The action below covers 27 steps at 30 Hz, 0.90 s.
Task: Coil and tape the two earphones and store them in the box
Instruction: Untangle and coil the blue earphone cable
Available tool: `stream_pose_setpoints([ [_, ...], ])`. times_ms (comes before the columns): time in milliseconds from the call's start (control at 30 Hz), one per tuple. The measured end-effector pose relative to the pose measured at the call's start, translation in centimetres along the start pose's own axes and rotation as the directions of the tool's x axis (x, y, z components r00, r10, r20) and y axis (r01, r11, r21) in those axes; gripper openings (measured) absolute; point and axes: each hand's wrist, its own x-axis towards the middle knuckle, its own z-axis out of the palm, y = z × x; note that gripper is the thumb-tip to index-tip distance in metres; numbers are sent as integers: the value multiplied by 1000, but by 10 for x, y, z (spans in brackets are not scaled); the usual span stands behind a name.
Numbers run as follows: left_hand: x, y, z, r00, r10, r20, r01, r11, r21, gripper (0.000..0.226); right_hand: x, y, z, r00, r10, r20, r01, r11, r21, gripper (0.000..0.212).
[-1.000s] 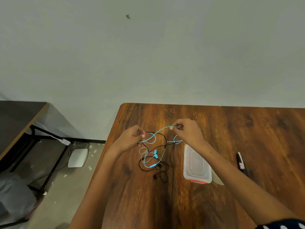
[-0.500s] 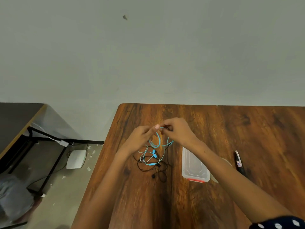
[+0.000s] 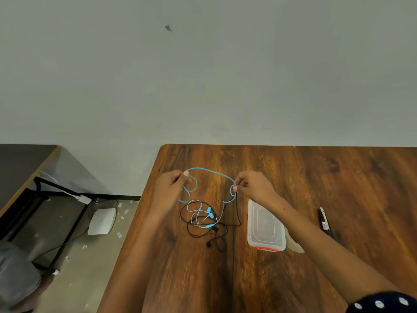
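Observation:
A blue earphone cable (image 3: 209,171) stretches in an arc between my two hands above the wooden table (image 3: 316,177). My left hand (image 3: 169,188) pinches one end of the span, with a blue loop hanging below it. My right hand (image 3: 250,186) pinches the other end and also holds a strand of the black earphone (image 3: 203,236). The blue earbuds and the rest of both cables lie tangled on the table between my forearms. The clear plastic box (image 3: 265,227) with a red clip sits closed to the right of the tangle.
A dark pen-like object (image 3: 325,224) lies right of the box. A pale piece (image 3: 293,243) sticks out from behind the box by my right forearm. The table's left edge drops to a floor with a white device (image 3: 101,221) and a black-framed desk (image 3: 27,163).
My hands, which had come together at the cable half a second ago, have moved apart, stretching the blue cable into a wide arc.

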Motion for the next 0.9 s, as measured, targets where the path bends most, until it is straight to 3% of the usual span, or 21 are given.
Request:
stream_pose_setpoints([
  [67, -3, -2, 2, 999, 28, 45, -35, 986, 164, 38, 0, -7, -3, 999, -30, -38, 31, 999, 41, 12],
  [200, -6, 2, 8, 998, 21, 52, -37, 942, 332, 45, -1, -28, -14, 989, -117, -90, 129, 981, 145, 13],
  [300, -9, 10, 10, 998, 16, 64, -39, 929, 368, 57, -2, -39, -23, 995, -93, 35, 82, 967, 241, 16],
  [400, -10, 19, 13, 996, 69, 64, -89, 914, 396, 55, -2, -47, -28, 996, -58, 75, 35, 961, 275, 17],
  [500, -13, 25, 15, 986, 164, 21, -162, 935, 316, 50, -4, -54, -31, 994, -45, 101, 13, 956, 293, 18],
  [667, -13, 34, 24, 969, 244, 27, -246, 962, 118, 32, -3, -60, -34, 989, -141, -54, 147, 979, 143, 22],
  [833, -11, 39, 33, 978, 192, 82, -202, 969, 139, 27, -4, -65, -33, 977, -182, -106, 204, 945, 257, 23],
  [900, -7, 37, 30, 975, 155, 158, -165, 985, 52, 21, -2, -64, -35, 976, -165, -139, 198, 942, 272, 21],
])
